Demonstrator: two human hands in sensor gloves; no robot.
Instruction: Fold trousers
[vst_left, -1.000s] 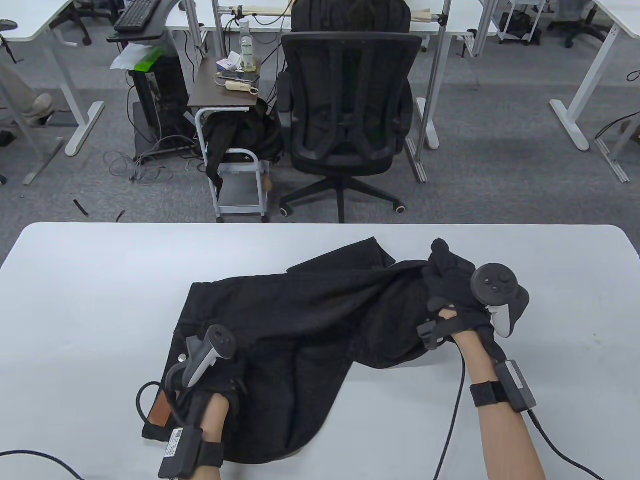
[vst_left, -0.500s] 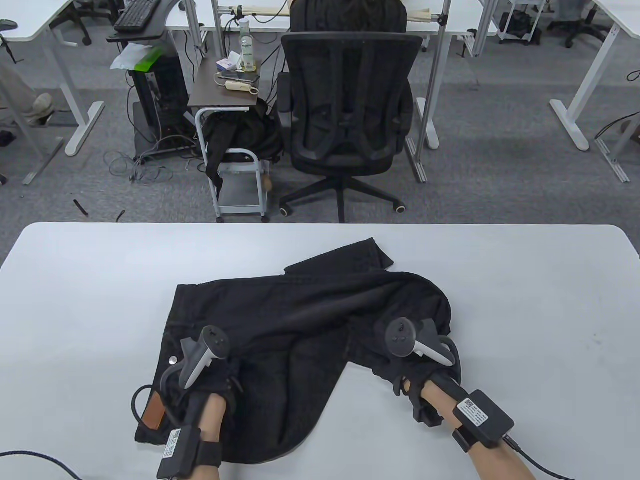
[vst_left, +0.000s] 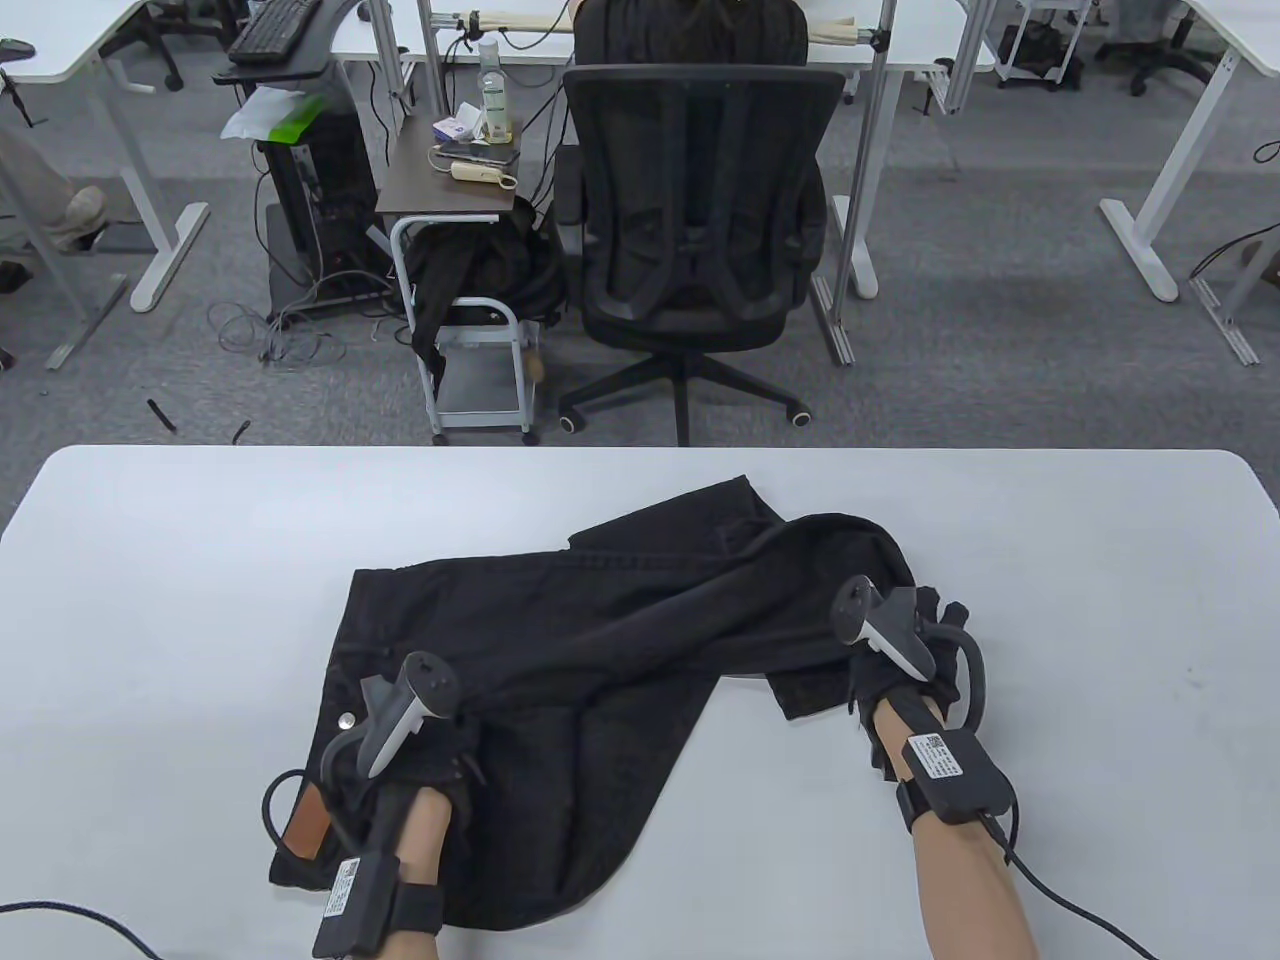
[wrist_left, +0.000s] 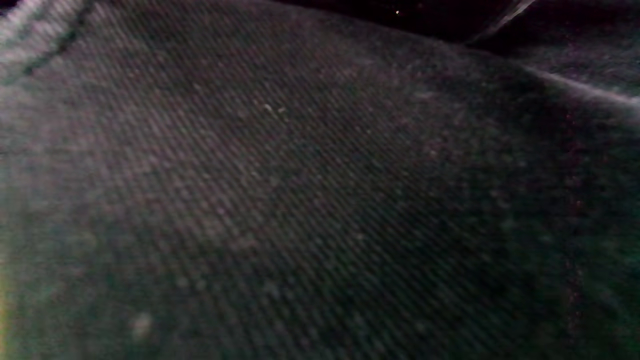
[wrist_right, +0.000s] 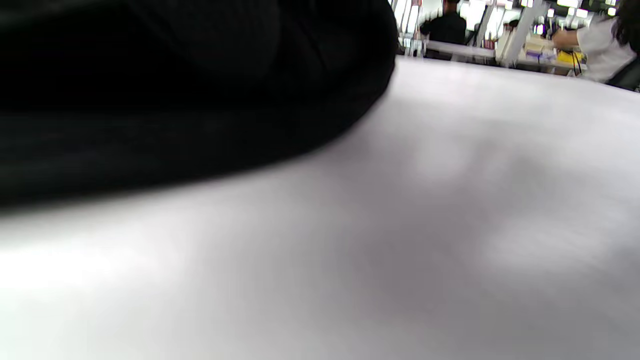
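Observation:
Black trousers (vst_left: 600, 640) lie crumpled on the white table (vst_left: 180, 600), waistband at the left with a metal button (vst_left: 347, 718) and a brown leather patch (vst_left: 308, 828). One leg is doubled back; a hem (vst_left: 740, 505) points to the far side. My left hand (vst_left: 430, 745) presses on the waist area; the left wrist view shows only close black fabric (wrist_left: 320, 200). My right hand (vst_left: 920, 640) rests at the right end of the folded leg, with fingers (vst_left: 945, 612) stretched out past the cloth edge. The right wrist view shows dark fabric (wrist_right: 175, 90) over the table (wrist_right: 400, 225).
A black office chair (vst_left: 700, 200) stands beyond the table's far edge, with a small cart (vst_left: 470, 330) beside it. Glove cables trail off the near edge at both wrists.
My right hand held a bunched leg up at the far right, let it down and swept toward the middle, then moved back right to the fold's end. My left hand stayed on the waist.

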